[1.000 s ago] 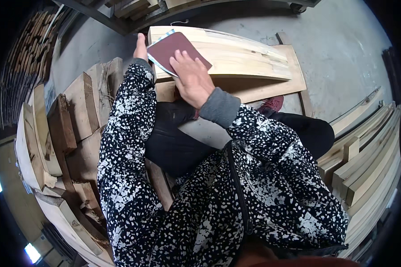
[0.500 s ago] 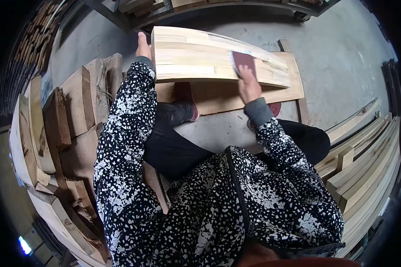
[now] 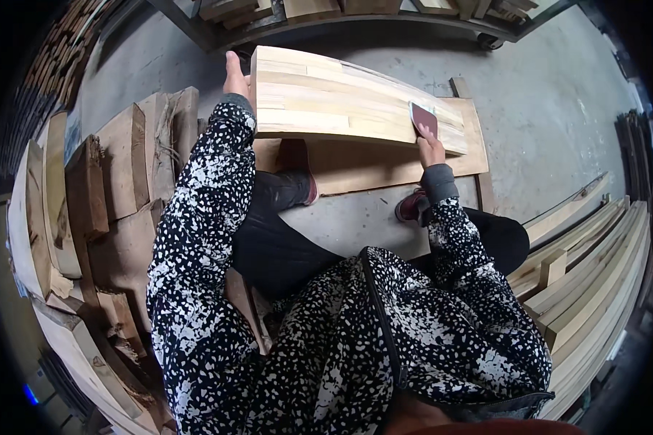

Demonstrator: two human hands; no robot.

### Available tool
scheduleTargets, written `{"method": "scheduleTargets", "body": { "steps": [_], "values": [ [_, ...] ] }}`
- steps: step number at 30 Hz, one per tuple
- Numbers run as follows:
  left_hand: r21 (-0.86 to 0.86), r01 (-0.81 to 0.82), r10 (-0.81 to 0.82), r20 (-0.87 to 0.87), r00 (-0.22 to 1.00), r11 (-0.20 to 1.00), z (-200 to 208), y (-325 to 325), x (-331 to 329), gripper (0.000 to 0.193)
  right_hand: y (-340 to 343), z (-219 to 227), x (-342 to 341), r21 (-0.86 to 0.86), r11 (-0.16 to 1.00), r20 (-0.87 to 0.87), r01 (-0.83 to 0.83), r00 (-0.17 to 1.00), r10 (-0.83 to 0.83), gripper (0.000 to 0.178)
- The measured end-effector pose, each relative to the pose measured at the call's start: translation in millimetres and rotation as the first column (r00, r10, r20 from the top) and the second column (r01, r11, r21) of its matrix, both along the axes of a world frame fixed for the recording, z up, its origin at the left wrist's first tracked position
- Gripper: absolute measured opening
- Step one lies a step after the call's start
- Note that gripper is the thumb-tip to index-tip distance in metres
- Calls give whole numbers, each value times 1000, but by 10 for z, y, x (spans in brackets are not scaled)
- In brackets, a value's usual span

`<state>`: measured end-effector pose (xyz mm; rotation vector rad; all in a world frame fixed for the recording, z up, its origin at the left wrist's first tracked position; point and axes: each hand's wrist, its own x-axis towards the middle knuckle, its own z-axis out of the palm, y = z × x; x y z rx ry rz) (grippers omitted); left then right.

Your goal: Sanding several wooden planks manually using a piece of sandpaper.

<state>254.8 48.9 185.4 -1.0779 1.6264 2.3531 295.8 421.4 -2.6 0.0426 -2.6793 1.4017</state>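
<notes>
A pale laminated wood board (image 3: 326,94), made of glued strips, is held tilted in front of me. My left hand (image 3: 236,76) grips its left end, thumb up along the edge; the other fingers are partly hidden behind the end. My right hand (image 3: 432,151) is closed on a flat, dark-red sanding pad (image 3: 423,119) with a light bluish edge. The pad lies against the board's upper face near its right end. Beneath it, a wider plain wooden panel (image 3: 384,172) sits low over the floor, near my shoes.
Stacked rough-edged timber slabs (image 3: 127,156) stand close on my left. Long planed planks (image 3: 595,275) lie to my right. A wheeled metal rack (image 3: 384,23) carrying wood spans the far side. A narrow wooden support (image 3: 484,192) pokes out below the panel.
My right hand and the sanding pad have slid rightward and a little nearer along the board. The board's right end has shifted slightly. My left hand keeps its grip on the left end.
</notes>
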Motion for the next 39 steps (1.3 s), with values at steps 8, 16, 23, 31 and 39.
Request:
{"method": "scheduleTargets", "body": {
  "steps": [8, 16, 23, 31, 39],
  "values": [
    [-38, -72, 73, 15, 997, 997, -11, -76, 4, 85, -1874, 1408, -191, 119, 928, -250, -354, 894, 373, 37],
    [21, -56, 55, 28, 998, 998, 46, -64, -4, 85, -1652, 1297, -368, 95, 919, -284, -384, 874, 395, 35],
    [-252, -6, 10, 15, 1000, 968, -173, -166, -126, 76, -66, 44, -596, 131, 990, 56, 58, 996, -66, 34],
    [-136, 31, -33, -9, 999, 990, -1, -138, -49, 67, -1572, 1317, -334, 131, 930, -218, -344, 905, 366, 38],
    [-212, 71, -67, 26, 997, 975, 27, -207, 94, 71, -553, 450, -643, 134, 957, -210, -258, 936, 282, 37]
  ]
}}
